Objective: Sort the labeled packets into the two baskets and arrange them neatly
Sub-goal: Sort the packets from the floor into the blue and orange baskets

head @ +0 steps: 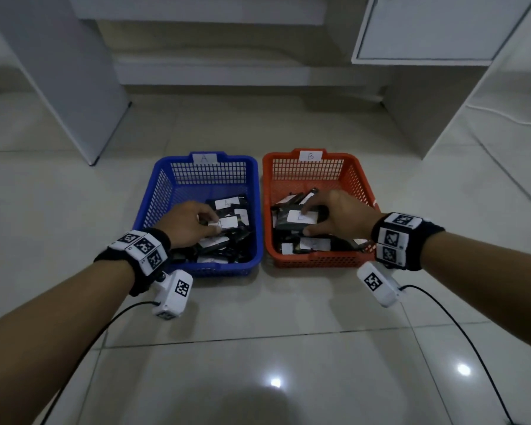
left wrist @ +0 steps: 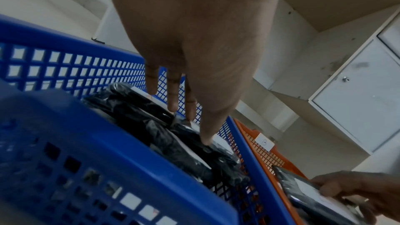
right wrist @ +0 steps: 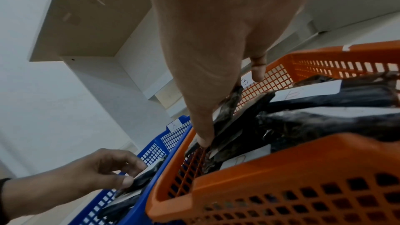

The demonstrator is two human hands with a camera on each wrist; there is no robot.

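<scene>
Baskets: two, blue, orange; each hand pinching one packet.

A pale, glossy tiled floor is carrying two mesh plastic baskets, its surface reflecting two small spots of light in the foreground. The blue basket, tagged "A" on its far rim, is sitting on the left; the orange basket, tagged "B", is sitting just beside it on the right, their long sides running parallel. Pale cabinet panels are standing on the tiles behind the baskets, and a white cable is trailing across the floor at far right.
</scene>
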